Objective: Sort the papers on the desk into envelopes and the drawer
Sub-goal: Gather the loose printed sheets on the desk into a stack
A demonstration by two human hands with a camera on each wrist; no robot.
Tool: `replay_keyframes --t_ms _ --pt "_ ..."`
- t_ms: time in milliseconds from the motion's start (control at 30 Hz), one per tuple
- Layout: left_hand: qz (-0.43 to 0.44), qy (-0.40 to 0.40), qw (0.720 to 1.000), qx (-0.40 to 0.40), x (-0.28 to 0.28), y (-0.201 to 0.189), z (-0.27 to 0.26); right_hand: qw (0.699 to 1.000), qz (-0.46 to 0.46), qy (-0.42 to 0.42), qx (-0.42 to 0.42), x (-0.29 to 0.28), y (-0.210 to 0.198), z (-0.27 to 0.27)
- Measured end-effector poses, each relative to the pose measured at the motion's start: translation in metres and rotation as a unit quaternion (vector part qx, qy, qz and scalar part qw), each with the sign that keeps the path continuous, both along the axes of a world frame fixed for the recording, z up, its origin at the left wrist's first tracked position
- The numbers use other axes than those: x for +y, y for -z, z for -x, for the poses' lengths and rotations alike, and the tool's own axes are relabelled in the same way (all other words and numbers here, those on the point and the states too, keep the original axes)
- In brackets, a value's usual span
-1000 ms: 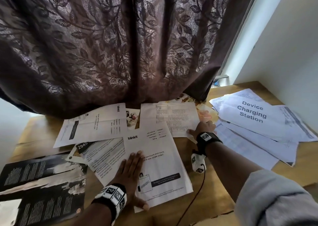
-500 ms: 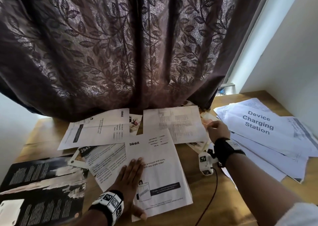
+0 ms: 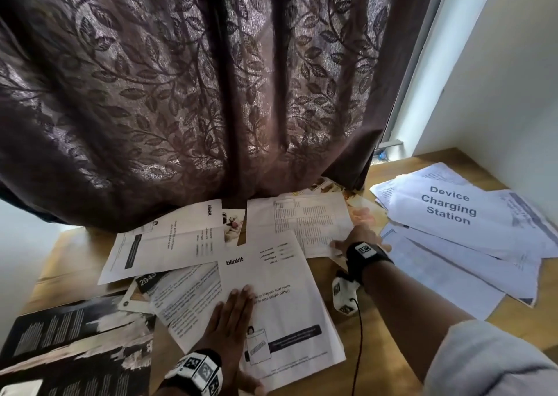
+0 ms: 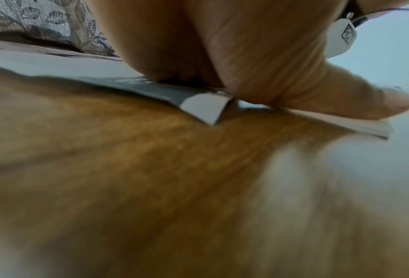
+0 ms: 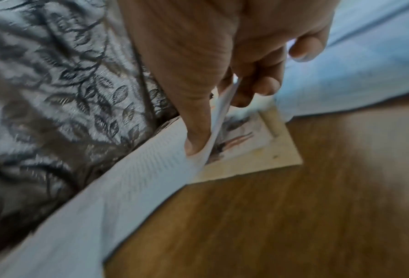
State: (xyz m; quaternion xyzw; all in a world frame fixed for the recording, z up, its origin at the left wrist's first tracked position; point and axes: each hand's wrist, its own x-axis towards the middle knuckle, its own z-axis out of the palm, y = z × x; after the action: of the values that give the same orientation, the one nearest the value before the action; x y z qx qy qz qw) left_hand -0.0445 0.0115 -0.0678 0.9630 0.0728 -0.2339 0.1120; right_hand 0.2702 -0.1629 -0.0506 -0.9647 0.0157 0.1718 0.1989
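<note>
Right hand [image 3: 360,238] pinches the table sheet [image 3: 314,223] at its near right corner, thumb on top, mid-desk by the curtain [image 3: 211,93]. Thin, floppy paper, probably creases easily, so best lifted by the edge. Left hand [image 3: 229,320] lies flat, fingers straight, pressing the blinkit sheet [image 3: 287,305].

Wooden bench [image 3: 389,356], brown grain finish. Dark purple-brown curtain [image 3: 193,93] with leaf pattern hangs over its rear edge. White wall [image 3: 507,72] at right. Daylight enters along the window frame [image 3: 422,63] beside the curtain.
</note>
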Motion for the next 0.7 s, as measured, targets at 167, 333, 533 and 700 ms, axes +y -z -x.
replay_keyframes --t_ms 167,333,533,700 --pt "-0.005 -0.004 1.000 0.000 -0.004 -0.005 -0.002 0.991 -0.129 0.042 -0.004 -0.006 -0.009 -0.006" --pt "0.006 -0.008 1.000 -0.017 -0.003 -0.005 -0.001 0.957 -0.233 0.128 -0.117 -0.042 -0.035 -0.010" --pt "-0.012 0.009 1.000 -0.021 0.001 -0.002 -0.001 0.865 -0.429 0.187 -0.179 -0.092 -0.072 0.006" --pt "-0.017 -0.041 0.999 0.031 0.010 0.030 0.003 0.791 -0.557 0.174 -0.182 -0.110 -0.090 0.025"
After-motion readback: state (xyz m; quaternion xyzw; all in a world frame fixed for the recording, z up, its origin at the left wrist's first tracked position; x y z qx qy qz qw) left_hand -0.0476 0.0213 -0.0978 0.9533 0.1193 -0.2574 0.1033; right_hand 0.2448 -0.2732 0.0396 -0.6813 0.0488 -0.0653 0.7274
